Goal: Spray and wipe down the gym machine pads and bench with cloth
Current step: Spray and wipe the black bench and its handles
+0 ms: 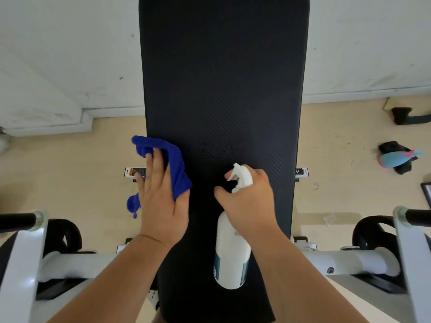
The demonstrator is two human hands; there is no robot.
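A long black bench pad [221, 78] runs up the middle of the head view. My left hand [161, 201] holds a blue cloth [173, 159] at the pad's left edge; part of the cloth hangs below the hand. My right hand [249, 201] grips a white spray bottle [232, 255] by its neck, a finger on the trigger and the nozzle pointing up the pad. A patch of small droplets [220, 151] lies on the pad just ahead of the nozzle.
White machine frame bars [77, 264] and black-gripped handles [16, 221] flank the bench on both sides. Dark weight plates [63, 236] sit low on the left and right. A shoe-like object with a light blue item [396, 158] lies on the beige floor at right.
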